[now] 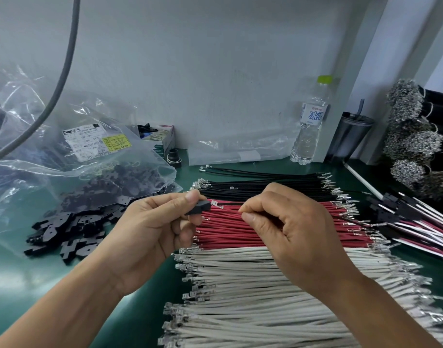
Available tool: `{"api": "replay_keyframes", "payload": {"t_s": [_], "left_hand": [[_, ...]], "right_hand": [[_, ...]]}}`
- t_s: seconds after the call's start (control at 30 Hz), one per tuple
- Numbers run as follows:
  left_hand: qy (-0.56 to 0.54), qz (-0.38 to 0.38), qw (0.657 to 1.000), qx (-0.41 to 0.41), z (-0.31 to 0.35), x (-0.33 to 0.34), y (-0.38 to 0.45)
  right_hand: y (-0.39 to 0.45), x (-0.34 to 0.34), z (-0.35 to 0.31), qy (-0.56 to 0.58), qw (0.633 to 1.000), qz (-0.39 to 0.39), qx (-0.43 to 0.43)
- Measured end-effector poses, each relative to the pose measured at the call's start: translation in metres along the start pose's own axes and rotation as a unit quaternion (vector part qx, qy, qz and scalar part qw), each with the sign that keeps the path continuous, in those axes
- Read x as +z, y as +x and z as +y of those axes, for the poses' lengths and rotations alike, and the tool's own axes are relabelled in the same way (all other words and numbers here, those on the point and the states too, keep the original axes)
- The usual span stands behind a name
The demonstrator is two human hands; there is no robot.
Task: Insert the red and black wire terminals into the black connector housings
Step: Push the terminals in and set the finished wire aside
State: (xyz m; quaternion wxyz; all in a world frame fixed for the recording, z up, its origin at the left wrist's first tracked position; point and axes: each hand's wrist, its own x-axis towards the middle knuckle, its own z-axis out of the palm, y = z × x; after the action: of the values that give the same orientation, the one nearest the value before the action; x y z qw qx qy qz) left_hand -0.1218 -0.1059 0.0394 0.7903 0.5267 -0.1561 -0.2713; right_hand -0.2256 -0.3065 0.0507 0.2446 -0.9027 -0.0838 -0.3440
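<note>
My left hand (150,229) pinches a black connector housing (199,207) between thumb and fingers, above the left ends of the red wires (230,229). My right hand (285,227) pinches a red wire (228,206) whose metal terminal (213,203) sits right at the housing's open end. Black wires (260,187) lie in a row behind the red ones. White wires (253,297) lie in front. Loose black housings (72,229) are heaped on the green mat to the left.
A clear plastic bag (84,146) with more housings sits at the back left. A water bottle (310,121) and a dark tumbler (351,136) stand at the back right. Finished harnesses (416,217) and bundled terminals (411,136) lie at the right. A grey cable (64,64) hangs at left.
</note>
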Motion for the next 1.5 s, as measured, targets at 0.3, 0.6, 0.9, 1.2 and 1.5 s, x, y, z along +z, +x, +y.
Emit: {"api": "replay_keyframes", "payload": {"t_s": [0.3,0.6,0.9,1.2,1.5], "left_hand": [[0.038,-0.004,0.999,-0.007,0.001,0.000,-0.002],[0.065,0.013,0.997,-0.036,0.003,0.003,-0.003],[0.065,-0.021,0.995,-0.068,0.003,0.000,-0.004],[0.059,0.027,0.997,-0.037,-0.002,0.012,-0.009],[0.340,0.037,0.921,0.186,-0.003,0.014,-0.013]], "right_hand": [[0.003,-0.009,0.001,-0.029,0.999,-0.033,-0.031],[0.004,-0.007,-0.003,-0.065,0.996,-0.032,-0.050],[0.001,-0.003,0.002,-0.094,0.992,-0.022,-0.086],[-0.002,0.008,-0.004,-0.023,0.999,-0.044,-0.004],[0.000,-0.001,0.001,-0.008,1.000,-0.017,0.007]]}}
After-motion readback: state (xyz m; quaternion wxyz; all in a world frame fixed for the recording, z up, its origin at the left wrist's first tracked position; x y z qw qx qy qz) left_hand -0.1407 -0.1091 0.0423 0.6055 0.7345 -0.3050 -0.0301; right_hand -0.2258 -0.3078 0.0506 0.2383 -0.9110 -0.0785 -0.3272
